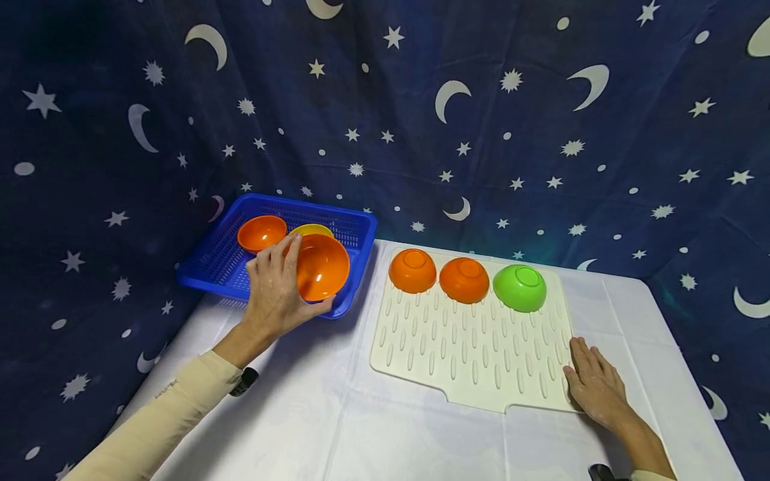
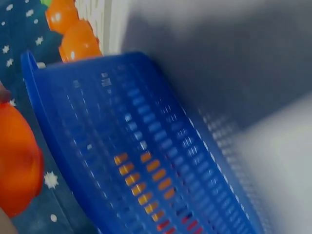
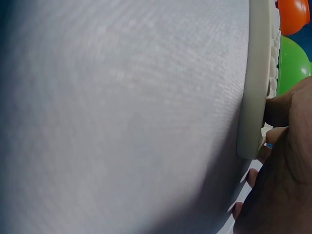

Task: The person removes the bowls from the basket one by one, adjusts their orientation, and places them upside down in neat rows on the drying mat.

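My left hand (image 1: 273,290) grips an orange bowl (image 1: 323,267) by its rim, over the front right part of a blue basket (image 1: 234,288). The bowl is tipped so that its inside shows. Another orange bowl (image 1: 262,233) and a partly hidden yellow bowl (image 1: 313,229) are in the basket. My right hand (image 1: 598,387) rests with fairly straight fingers at the right edge of a cream ridged drying mat (image 1: 475,357); its thumb touches the mat. In the left wrist view the held bowl (image 2: 17,161) is only partly visible.
Along the mat's back edge, two orange bowls (image 1: 412,270) and a green bowl (image 1: 520,288) sit upside down in a row. A white cloth (image 1: 385,441) covers the table. Behind it and at both sides hangs a dark blue curtain (image 1: 409,153) with moons and stars.
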`<state>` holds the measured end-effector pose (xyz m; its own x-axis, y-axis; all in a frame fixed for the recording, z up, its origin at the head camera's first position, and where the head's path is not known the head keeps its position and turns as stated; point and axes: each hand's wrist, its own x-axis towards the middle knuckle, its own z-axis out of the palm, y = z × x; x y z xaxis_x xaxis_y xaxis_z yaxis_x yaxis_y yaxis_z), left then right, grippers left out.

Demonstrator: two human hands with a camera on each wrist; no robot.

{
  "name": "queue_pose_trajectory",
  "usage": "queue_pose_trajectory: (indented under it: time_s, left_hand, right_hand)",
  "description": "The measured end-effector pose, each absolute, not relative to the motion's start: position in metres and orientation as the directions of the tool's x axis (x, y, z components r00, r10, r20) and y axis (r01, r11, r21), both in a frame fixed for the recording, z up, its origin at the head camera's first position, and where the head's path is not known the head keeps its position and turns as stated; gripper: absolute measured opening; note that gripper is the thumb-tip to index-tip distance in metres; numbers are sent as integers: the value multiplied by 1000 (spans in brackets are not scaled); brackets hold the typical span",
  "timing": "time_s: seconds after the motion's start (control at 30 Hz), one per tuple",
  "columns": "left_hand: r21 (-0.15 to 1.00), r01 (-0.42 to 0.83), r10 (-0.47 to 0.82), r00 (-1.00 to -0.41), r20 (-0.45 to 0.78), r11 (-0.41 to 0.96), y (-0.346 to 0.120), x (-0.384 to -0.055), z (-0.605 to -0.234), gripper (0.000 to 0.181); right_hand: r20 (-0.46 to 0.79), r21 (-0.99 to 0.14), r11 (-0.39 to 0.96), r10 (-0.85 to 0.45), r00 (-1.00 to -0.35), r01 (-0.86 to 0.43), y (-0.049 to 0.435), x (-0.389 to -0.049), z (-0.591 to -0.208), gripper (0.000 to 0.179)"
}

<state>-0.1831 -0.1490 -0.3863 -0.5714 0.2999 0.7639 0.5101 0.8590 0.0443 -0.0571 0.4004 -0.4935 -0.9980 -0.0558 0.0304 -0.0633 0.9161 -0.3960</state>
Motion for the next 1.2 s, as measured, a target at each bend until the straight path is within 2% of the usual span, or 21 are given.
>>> queue_pose_trajectory:
  time_s: [0.27,0.37,0.73,0.87,1.07,1.2]
  left_hand:
    - [269,573,182,-609,772,774,-128,-168,-393,115]
    - [306,600,182,-615,767,739,-122,-163,-394,115]
    - [305,652,247,-614,750,695,-103,-157,-405,114]
    - [278,679,303,-604,737,680,-96,-155,-409,114]
    - [247,699,366,-602,709,671,-87,-151,-413,108]
    - [253,708,400,-615,680,659,-78,-147,-419,108]
  right_hand:
    - [24,-388,920,-57,-998,-62,398,-58,-492,57]
    - [16,-378,924,-58,-998,-60,397,-58,-491,57]
    - [-5,-441,897,-8,-1000,-5,399,-63,-484,59]
    - [48,-474,880,40,-998,13,387,-64,-480,60]
    - [244,-583,806,51,-968,-104,338,-63,-462,56]
    - [232,-648,740,-35,-972,-181,302,-64,-453,45]
